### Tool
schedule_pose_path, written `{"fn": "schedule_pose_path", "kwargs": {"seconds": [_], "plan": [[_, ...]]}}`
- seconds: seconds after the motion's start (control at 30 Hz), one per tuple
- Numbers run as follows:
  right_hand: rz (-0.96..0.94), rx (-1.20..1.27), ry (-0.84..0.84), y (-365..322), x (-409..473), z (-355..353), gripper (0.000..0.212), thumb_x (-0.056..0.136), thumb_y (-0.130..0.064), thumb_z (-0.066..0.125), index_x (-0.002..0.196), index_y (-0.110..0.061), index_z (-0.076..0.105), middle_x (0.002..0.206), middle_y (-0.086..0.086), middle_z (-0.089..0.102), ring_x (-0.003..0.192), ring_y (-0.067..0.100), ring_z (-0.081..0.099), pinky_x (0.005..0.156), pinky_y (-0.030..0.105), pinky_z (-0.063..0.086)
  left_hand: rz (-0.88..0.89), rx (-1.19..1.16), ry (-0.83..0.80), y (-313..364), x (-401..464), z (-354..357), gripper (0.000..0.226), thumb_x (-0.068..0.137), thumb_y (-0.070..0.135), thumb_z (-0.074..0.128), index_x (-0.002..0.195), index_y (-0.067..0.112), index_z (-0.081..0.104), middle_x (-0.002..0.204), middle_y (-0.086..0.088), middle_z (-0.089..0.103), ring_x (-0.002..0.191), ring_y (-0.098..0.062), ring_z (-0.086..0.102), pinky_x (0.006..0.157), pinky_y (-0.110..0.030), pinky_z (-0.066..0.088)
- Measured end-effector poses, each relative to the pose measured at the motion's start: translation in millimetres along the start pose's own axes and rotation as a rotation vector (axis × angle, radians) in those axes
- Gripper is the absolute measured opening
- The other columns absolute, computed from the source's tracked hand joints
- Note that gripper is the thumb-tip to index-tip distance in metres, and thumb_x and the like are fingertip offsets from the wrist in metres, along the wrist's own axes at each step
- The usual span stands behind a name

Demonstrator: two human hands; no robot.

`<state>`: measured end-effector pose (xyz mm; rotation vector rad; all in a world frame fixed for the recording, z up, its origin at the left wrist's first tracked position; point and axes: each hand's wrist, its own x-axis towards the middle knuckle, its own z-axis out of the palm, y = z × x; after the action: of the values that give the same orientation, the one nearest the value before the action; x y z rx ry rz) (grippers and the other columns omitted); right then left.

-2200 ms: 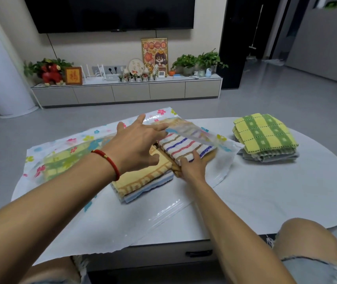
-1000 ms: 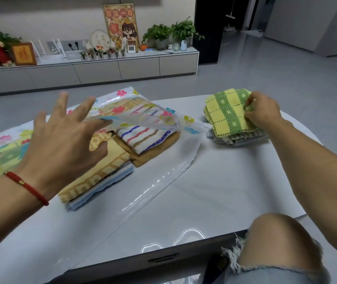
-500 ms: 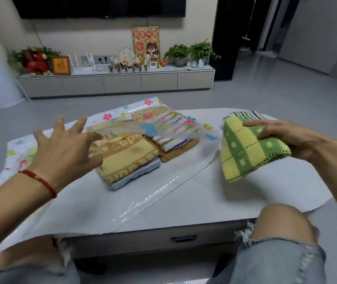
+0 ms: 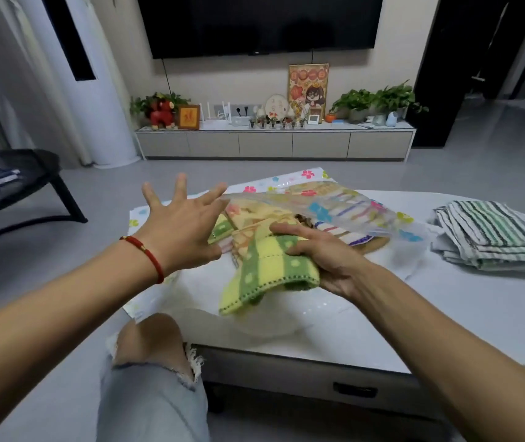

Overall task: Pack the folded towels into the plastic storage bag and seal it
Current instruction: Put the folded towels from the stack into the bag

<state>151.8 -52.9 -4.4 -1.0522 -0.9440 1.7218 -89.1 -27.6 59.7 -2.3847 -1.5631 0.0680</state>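
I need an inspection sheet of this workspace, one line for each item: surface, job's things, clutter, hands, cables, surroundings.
Surface: white table, the bag spread over its left part.
Job's things: plastic storage bag with flower print, mouth lifted open, folded towels already inside; green and yellow checked towel at the mouth; stack of striped towels waiting on the right of the table.
Clutter: nothing seen on the table.
Hands: left hand, fingers spread, holds up the bag's top layer; right hand grips the checked towel.
Cables: wires hang below the television.
Surroundings: TV cabinet with plants and ornaments; dark low table on the left.
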Motion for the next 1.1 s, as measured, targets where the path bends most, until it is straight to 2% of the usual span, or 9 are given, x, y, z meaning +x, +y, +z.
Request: {"fn": "schedule_pose_path", "kwargs": {"seconds": [0.17,0.27,0.37,0.47,0.57,0.7,0.8,0.97,1.1], "plan": [[-0.216,0.323,0.184,36,67,93,0.047,0.1,0.008,0.053,0.139,-0.017,0.063,0.126,0.022,0.071,0.096,0.029,0.068,0.082,0.04,0.058,-0.004,-0.102,-0.011,-4,3,-24,0.093,0.068,0.048,0.051,0.153,0.028,0.019,0.163,0.019,-0.002,0.15,-0.036,-0.007,0.103,-0.082,0.007],[-0.005,0.178,0.102,86,85,122,0.053,0.096,0.008,0.056,0.145,-0.013,0.054,0.124,0.025,0.069,0.099,0.036,0.071,0.086,0.046,0.061,-0.007,-0.122,-0.01,-8,2,-26,0.094,0.061,0.048,0.045,0.151,0.028,0.025,0.162,0.021,0.0,0.15,-0.034,-0.008,0.102,-0.083,0.005],[0.205,-0.022,-0.018,118,84,124,0.056,0.096,0.007,0.056,0.149,-0.007,0.047,0.123,0.025,0.067,0.09,0.029,0.069,0.078,0.031,0.061,0.009,-0.112,-0.026,-10,-3,-16,0.09,0.063,0.045,0.047,0.15,0.031,0.026,0.162,0.021,-0.001,0.15,-0.034,-0.008,0.102,-0.083,0.005],[0.223,-0.177,-0.071,126,80,108,0.056,0.098,-0.003,0.056,0.152,-0.014,0.048,0.133,0.019,0.065,0.106,0.031,0.07,0.094,0.038,0.057,0.014,-0.115,-0.05,-10,-10,-4,0.088,0.067,0.043,0.05,0.15,0.034,0.022,0.162,0.022,-0.005,0.15,-0.034,-0.009,0.103,-0.082,0.007],[0.074,-0.489,-0.071,125,69,94,0.056,0.096,-0.01,0.058,0.15,-0.021,0.052,0.124,0.014,0.067,0.091,0.026,0.068,0.086,0.041,0.057,0.018,-0.147,-0.025,-9,-15,3,0.086,0.067,0.043,0.049,0.149,0.035,0.025,0.161,0.023,-0.006,0.15,-0.033,-0.008,0.104,-0.081,0.008],[-0.372,-1.266,0.171,128,62,79,0.043,0.097,-0.018,0.055,0.139,-0.026,0.063,0.135,0.012,0.061,0.116,0.035,0.06,0.09,0.044,0.054,0.017,-0.182,-0.004,-5,-18,8,0.088,0.066,0.042,0.046,0.15,0.033,0.024,0.161,0.025,-0.005,0.15,-0.03,-0.007,0.106,-0.079,0.009],[-0.34,-1.509,0.003,133,73,81,0.049,0.101,-0.014,0.049,0.149,-0.024,0.053,0.151,0.017,0.042,0.127,0.042,0.045,0.1,0.047,0.045,0.013,-0.2,-0.004,-2,-17,8,0.088,0.066,0.041,0.047,0.151,0.032,0.024,0.161,0.025,-0.003,0.15,-0.029,-0.008,0.108,-0.077,0.008],[-0.292,-1.555,-0.181,126,93,83,0.057,0.1,-0.006,0.044,0.155,-0.021,0.045,0.164,0.016,0.032,0.132,0.042,0.039,0.107,0.045,0.037,-0.002,-0.198,-0.014,0,-19,9,0.089,0.065,0.04,0.045,0.152,0.034,0.024,0.161,0.024,-0.002,0.15,-0.029,-0.007,0.109,-0.076,0.01],[-0.336,-1.386,-0.185,117,78,63,0.054,0.095,-0.001,0.049,0.147,-0.015,0.056,0.165,0.014,0.036,0.142,0.037,0.044,0.114,0.045,0.04,0.015,-0.185,0.004,6,-18,12,0.086,0.07,0.04,0.048,0.152,0.038,0.021,0.163,0.019,0.001,0.15,-0.032,-0.003,0.109,-0.075,0.013]]}}
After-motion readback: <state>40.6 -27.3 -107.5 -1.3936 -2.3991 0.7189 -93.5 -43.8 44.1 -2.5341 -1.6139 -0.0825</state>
